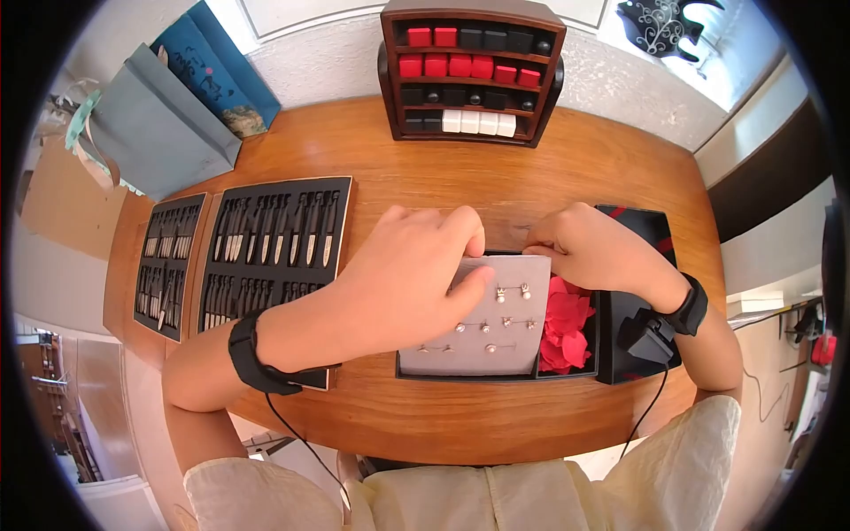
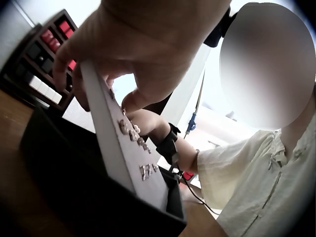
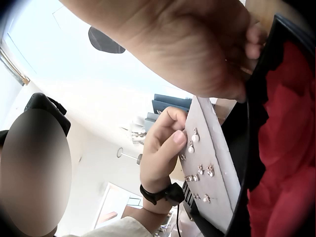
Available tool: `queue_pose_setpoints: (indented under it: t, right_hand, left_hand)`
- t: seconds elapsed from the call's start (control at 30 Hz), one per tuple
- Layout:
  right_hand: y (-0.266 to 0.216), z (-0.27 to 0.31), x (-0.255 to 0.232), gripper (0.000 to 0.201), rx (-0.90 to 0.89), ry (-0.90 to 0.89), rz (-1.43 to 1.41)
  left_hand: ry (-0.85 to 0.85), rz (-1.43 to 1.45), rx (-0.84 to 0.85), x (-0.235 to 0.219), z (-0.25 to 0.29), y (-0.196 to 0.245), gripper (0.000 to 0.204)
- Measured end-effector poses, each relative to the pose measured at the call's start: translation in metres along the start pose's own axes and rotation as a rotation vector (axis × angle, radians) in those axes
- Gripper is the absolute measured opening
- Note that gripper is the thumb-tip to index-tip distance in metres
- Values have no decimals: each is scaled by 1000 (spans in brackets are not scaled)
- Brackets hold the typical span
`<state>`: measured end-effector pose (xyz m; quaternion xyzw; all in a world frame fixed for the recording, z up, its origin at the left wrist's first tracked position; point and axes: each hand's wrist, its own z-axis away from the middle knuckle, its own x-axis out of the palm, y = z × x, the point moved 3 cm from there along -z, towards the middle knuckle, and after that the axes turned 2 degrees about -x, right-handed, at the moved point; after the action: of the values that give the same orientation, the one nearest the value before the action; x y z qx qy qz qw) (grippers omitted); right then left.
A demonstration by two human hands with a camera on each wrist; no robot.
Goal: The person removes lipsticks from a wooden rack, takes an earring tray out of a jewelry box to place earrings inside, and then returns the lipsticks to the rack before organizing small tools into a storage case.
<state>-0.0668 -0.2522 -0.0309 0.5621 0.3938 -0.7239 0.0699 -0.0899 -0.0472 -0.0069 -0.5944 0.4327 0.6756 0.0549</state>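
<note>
My left hand (image 1: 412, 270) pinches the upper edge of a grey foam earring pad (image 1: 524, 358), thumb on its front face and fingers behind. Several pearl stud earrings (image 3: 210, 171) are pinned in rows across that face. The pad stands tilted inside a black box (image 2: 64, 182), its upper edge raised above the rim and its lower edge inside. My right hand (image 1: 595, 252) grips the box's far rim, with the thumb against the black wall in the right wrist view. Red petals (image 1: 565, 327) fill the compartment on the right of the box.
A black lid (image 1: 636, 232) with red ribbon lies right of the box. Trays of dark-handled tools (image 1: 274, 239) lie on the left. A wooden shelf (image 1: 474, 13) of small red, black and white boxes stands at the back, and paper bags (image 1: 173, 133) stand back left.
</note>
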Motion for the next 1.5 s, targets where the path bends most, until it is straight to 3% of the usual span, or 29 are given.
queue_pose_setpoints:
  t: [0.03, 0.1, 0.17, 0.23, 0.27, 0.3, 0.37, 0.43, 0.5, 0.6, 0.63, 0.7, 0.8, 0.9, 1.0, 1.07, 1.2, 1.27, 1.3, 1.37, 1.43, 1.5]
  right_hand:
    - [1, 0, -1, 13, 16, -10, -37]
    - [3, 2, -6, 19, 67, -15, -32]
    - [1, 5, -13, 26, 124, -17, -27]
    - [-2, 13, -20, 50, 255, 157, -668]
    - [-7, 16, -20, 50, 256, 159, -667]
    - [-14, 19, -19, 50, 216, 195, -863]
    - [-24, 25, -19, 54, 124, 272, -1250]
    - [-20, 33, -21, 52, 81, 239, -1263]
    - [-11, 37, -23, 48, 177, 328, -1369]
    - [2, 53, -41, 44, 215, 469, -1253]
    - [5, 59, -47, 43, 235, 558, -1170]
    - [6, 73, -56, 39, 279, 667, -1104]
    - [9, 90, -64, 37, 330, 796, -1069]
    - [7, 100, -64, 36, 361, 847, -979]
    - [7, 111, -65, 37, 389, 823, -889]
    - [7, 116, -63, 40, 379, 805, -827]
    - [13, 118, -53, 53, 398, 766, -823]
    - [30, 119, -40, 56, 404, 777, -823]
    - [35, 119, -36, 59, 406, 782, -823]
    - [39, 120, -32, 61, 428, 770, -808]
    - [49, 120, -29, 62, 408, 738, -596]
    - [53, 118, -27, 63, 406, 717, -707]
  left_hand:
    - [2, -1, -3, -6, -1, 1, 18]
    - [-192, 368, -171, -11, -4, -2, 15]
    - [-152, 377, -141, -19, -5, -2, 14]
    - [-117, 386, -109, -26, -7, -3, 13]
    - [-26, 395, -72, -31, -9, -3, 14]
    - [65, 402, -34, -38, -11, -2, 16]
    - [72, 470, -59, -43, -21, 1, 16]
    - [196, 598, 62, -39, -36, 2, 14]
    - [185, 603, 68, -30, -53, 3, 13]
    - [577, -41, 431, -21, -71, 16, 22]
    - [576, -32, 441, -16, -75, 22, 22]
    - [545, 11, 532, -1, -81, 42, 28]
    - [496, 112, 535, 31, -98, 63, 36]
    - [457, 173, 516, 55, -115, 75, 46]
    - [406, 432, 443, 72, -132, 83, 46]
    - [223, 876, 255, 86, -143, 86, 41]
    - [48, 1026, 67, 102, -148, 91, 37]
    - [-84, 1277, -133, 112, -146, 91, 37]
    - [-87, 1277, -135, 110, -145, 90, 37]
    - [-253, 1211, -191, 110, -144, 89, 42]
    - [-264, 1195, -192, 109, -143, 91, 41]
    - [-273, 1177, -193, 109, -142, 93, 40]
